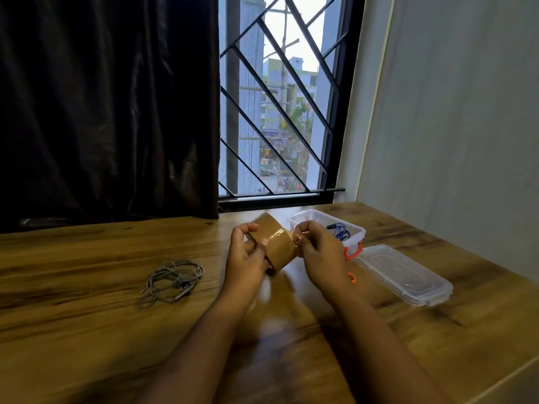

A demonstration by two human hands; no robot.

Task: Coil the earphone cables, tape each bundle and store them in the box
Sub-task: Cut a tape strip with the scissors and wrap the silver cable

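Forearms come up bare from the bottom edge of my feed and converge over the middle of the table. The left hand [245,253] grips a wide, glossy brown packing-tape roll [278,247], fingers hooked through its core and thumb curled over the outer face; the right hand [319,253] is closed in a pinch at the roll's right edge, fingertips [297,239] bunched where I take the free end to be; I cannot tell whether any strip has lifted. The roll is held between both hands, clear of the tabletop.

Just behind the right hand sits a clear rectangular plastic box [357,232] with orange latches, open, with a blue earphone cable [338,228] lying inside; whether that one is taped I cannot make out. Its clear plastic lid [408,275] lies flat on the table beside it, to the right. Well off to the left, a grey earphone cable [172,279] lies in loose loops on the brown wood-grain table [87,316], with no tape on it that I can see.

My reading: one set looks stored; the grey set is roughly gathered but needs binding, then boxing; the lid is not yet on. The step in hand seems to be freeing a length of tape.
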